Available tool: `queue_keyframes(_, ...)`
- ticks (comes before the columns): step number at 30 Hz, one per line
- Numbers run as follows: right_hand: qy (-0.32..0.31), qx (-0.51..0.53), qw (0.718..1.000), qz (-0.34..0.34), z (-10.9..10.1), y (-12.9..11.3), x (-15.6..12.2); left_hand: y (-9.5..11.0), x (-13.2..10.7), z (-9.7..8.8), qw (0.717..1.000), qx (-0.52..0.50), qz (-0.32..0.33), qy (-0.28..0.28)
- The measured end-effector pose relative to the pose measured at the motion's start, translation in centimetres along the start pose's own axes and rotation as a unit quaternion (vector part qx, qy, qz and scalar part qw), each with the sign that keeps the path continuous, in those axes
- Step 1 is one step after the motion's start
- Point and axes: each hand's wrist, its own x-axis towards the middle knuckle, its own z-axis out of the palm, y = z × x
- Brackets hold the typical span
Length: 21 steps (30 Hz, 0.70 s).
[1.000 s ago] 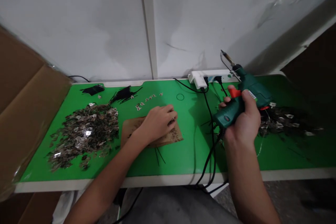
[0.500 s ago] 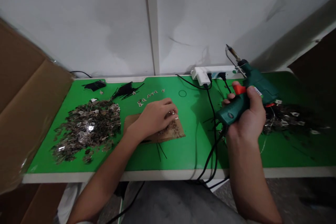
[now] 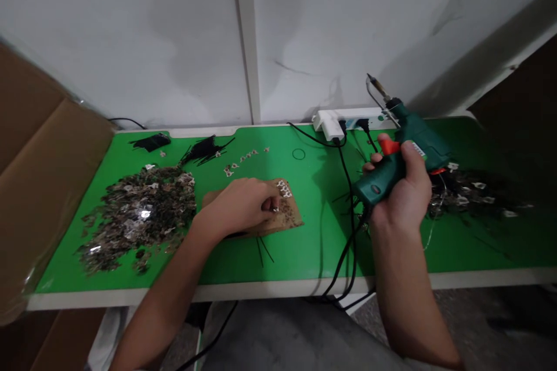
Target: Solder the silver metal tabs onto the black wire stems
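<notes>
My right hand (image 3: 402,177) is wrapped round the green handle of a soldering gun (image 3: 424,139) with a red trigger. Its metal tip points up and to the left, well above the table. Over a brown board (image 3: 287,217), my left hand (image 3: 248,203) pinches a small metal piece (image 3: 275,208) between thumb and fingers. Several small metal pieces (image 3: 284,188) sit in a cluster at the board's far right corner, just past my left fingertips. Part of the board is hidden beneath that hand.
A big heap of metal pieces (image 3: 139,214) lies on the left, with black wire bundles (image 3: 204,151) behind it. A dark pile (image 3: 470,194) is at right. A power strip (image 3: 357,120) stands against the wall; black cords (image 3: 352,243) hang over the front edge.
My left hand has drawn back toward me and down on the board, uncovering the cluster at its far corner. My right hand still holds the soldering gun; the whole view has shifted slightly.
</notes>
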Motion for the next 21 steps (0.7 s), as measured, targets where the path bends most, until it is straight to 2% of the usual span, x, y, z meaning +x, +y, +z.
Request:
queue_keyframes(9, 0.001, -0.003, 1.000, 0.007, 0.1, -0.1, -0.1, -0.2, -0.5, -0.4, 0.999, 0.029, -0.012, -0.023)
queue_keyframes(15, -0.002, -0.001, 1.000, 0.012, 0.2, -0.1, -0.2, 0.0, 0.2, 0.4, 0.998, 0.014, 0.042, 0.034)
queue_keyframes(21, 0.000, -0.001, 1.000, 0.012, 0.1, -0.1, -0.1, 0.1, 0.8, 1.2, 0.998, 0.061, 0.035, 0.009)
